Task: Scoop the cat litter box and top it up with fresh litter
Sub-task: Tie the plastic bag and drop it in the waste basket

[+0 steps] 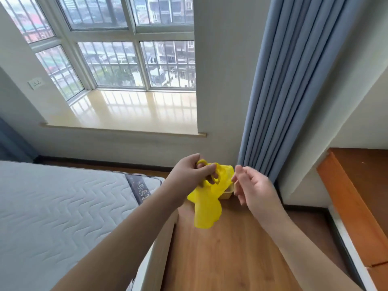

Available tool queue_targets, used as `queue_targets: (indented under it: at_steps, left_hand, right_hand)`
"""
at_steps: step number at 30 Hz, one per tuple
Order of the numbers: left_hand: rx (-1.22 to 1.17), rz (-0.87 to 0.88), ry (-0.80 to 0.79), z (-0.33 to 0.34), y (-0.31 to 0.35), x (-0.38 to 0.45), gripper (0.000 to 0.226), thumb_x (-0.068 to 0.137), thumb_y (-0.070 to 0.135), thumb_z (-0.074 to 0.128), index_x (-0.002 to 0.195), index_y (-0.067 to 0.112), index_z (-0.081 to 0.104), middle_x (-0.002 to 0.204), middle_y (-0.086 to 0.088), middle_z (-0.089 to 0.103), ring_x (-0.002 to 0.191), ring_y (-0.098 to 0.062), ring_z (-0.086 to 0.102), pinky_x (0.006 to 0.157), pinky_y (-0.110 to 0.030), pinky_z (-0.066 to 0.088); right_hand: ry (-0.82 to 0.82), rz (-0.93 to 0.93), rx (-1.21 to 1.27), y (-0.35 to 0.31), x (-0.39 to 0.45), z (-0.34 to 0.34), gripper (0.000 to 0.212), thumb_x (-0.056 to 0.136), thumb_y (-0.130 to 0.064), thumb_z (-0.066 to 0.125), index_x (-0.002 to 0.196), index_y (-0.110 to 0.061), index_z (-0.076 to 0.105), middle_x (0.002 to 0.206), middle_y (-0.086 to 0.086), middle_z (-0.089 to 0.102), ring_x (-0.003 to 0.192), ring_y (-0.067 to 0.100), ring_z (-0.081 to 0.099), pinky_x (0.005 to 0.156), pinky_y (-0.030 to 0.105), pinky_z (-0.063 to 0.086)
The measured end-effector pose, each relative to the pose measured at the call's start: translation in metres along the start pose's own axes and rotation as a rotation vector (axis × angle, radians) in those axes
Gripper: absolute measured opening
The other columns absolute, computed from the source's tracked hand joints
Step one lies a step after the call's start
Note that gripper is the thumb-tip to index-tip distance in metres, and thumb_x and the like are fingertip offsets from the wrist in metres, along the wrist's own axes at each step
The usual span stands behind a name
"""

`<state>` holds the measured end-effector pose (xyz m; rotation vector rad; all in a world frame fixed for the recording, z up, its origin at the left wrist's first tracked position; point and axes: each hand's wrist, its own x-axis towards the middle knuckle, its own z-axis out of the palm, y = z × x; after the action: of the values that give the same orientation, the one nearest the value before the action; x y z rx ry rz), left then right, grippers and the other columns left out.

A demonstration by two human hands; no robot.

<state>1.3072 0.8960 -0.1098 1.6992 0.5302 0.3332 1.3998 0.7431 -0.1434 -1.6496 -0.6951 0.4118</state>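
A yellow plastic bag (206, 203) is held up in the air over the wooden floor (231, 248), near the foot of the blue curtain (294, 91). Its handle loops are gripped by the curled fingers of the left hand (192, 172). The right hand (255, 189) is kept just beside the bag's right edge, its fingers loosely bent; whether the plastic is pinched cannot be told. A quilted mattress (63, 206) lies to the left, under the bay window (117, 49).
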Motion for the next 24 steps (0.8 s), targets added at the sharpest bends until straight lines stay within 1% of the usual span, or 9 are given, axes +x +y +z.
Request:
queue_targets:
  at_steps: [3,9,12,15,16,18,20,22,24]
  left_hand:
    - [-0.074,-0.022,-0.032,-0.004,-0.015,-0.022,0.034,0.09,0.014,0.068,0.069,0.013,0.042,0.057,0.004,0.065,0.054,-0.008,0.058,0.053,-0.018,0.044]
    - [0.058,0.034,-0.04,0.002,-0.03,-0.05,0.037,0.085,0.02,0.074,0.065,0.012,0.044,0.058,0.001,0.064,0.052,-0.002,0.058,0.052,-0.014,0.042]
    - [0.102,0.046,-0.059,0.008,-0.036,-0.056,0.039,0.085,0.033,0.074,0.063,0.015,0.047,0.068,-0.009,0.069,0.063,-0.012,0.062,0.06,-0.029,0.048]
    - [0.12,0.042,0.009,0.016,-0.039,-0.055,0.039,0.088,0.039,0.069,0.064,0.014,0.051,0.079,-0.016,0.07,0.072,-0.032,0.065,0.067,-0.044,0.056]
    - [0.06,0.054,0.032,0.021,-0.039,-0.056,0.037,0.091,0.037,0.066,0.066,0.014,0.05,0.082,-0.014,0.072,0.078,-0.033,0.067,0.07,-0.046,0.057]
    - [-0.16,0.122,0.025,0.032,-0.04,-0.061,0.033,0.097,0.026,0.058,0.07,0.014,0.043,0.086,-0.01,0.075,0.082,-0.025,0.071,0.07,-0.035,0.059]
    - [-0.431,0.149,-0.052,0.048,-0.042,-0.067,0.029,0.099,0.021,0.05,0.074,0.013,0.037,0.08,-0.013,0.074,0.08,-0.025,0.071,0.071,-0.031,0.057]
    - [-0.653,0.082,-0.11,0.066,-0.046,-0.073,0.028,0.099,0.022,0.046,0.074,0.015,0.036,0.06,-0.007,0.061,0.063,-0.023,0.063,0.072,-0.035,0.058]
    - [-0.738,0.001,-0.132,0.089,-0.052,-0.078,0.03,0.102,0.021,0.044,0.073,0.017,0.037,0.053,0.0,0.037,0.049,-0.015,0.043,0.061,-0.034,0.056]
  right_hand:
    - [-0.16,0.091,-0.062,-0.007,-0.034,0.027,0.043,0.092,-0.055,0.039,0.08,-0.02,0.061,0.059,-0.001,0.059,0.047,0.008,0.049,0.048,0.017,0.04]
    - [-0.089,0.125,-0.125,-0.001,-0.069,0.044,0.03,0.093,-0.049,0.05,0.082,-0.025,0.063,0.062,-0.007,0.061,0.049,0.007,0.05,0.05,0.02,0.042]
    - [-0.045,0.169,-0.041,0.004,-0.084,0.034,0.03,0.094,-0.043,0.054,0.077,-0.019,0.063,0.061,-0.004,0.06,0.05,0.009,0.05,0.051,0.02,0.041]
    - [0.015,0.169,-0.097,0.014,-0.101,0.014,0.027,0.095,-0.032,0.058,0.073,-0.016,0.06,0.054,-0.008,0.055,0.049,0.004,0.047,0.05,0.018,0.038]
    - [0.041,0.172,-0.133,0.02,-0.108,0.007,0.027,0.095,-0.029,0.058,0.071,-0.016,0.058,0.054,-0.009,0.053,0.049,0.003,0.046,0.05,0.019,0.037]
    - [0.114,0.21,-0.167,0.034,-0.124,-0.009,0.027,0.095,-0.026,0.058,0.07,-0.015,0.058,0.055,-0.008,0.052,0.052,0.006,0.045,0.054,0.024,0.037]
    - [0.22,0.281,-0.066,0.051,-0.145,-0.029,0.025,0.093,-0.027,0.056,0.073,-0.013,0.06,0.064,-0.003,0.056,0.062,0.01,0.049,0.064,0.031,0.04]
    - [0.362,0.356,0.184,0.064,-0.168,-0.05,0.023,0.092,-0.026,0.052,0.081,-0.01,0.064,0.081,0.004,0.063,0.078,0.016,0.055,0.073,0.034,0.042]
    - [0.482,0.373,0.577,0.068,-0.194,-0.071,0.024,0.097,-0.015,0.044,0.084,-0.009,0.064,0.105,0.01,0.068,0.092,0.02,0.059,0.082,0.033,0.044]
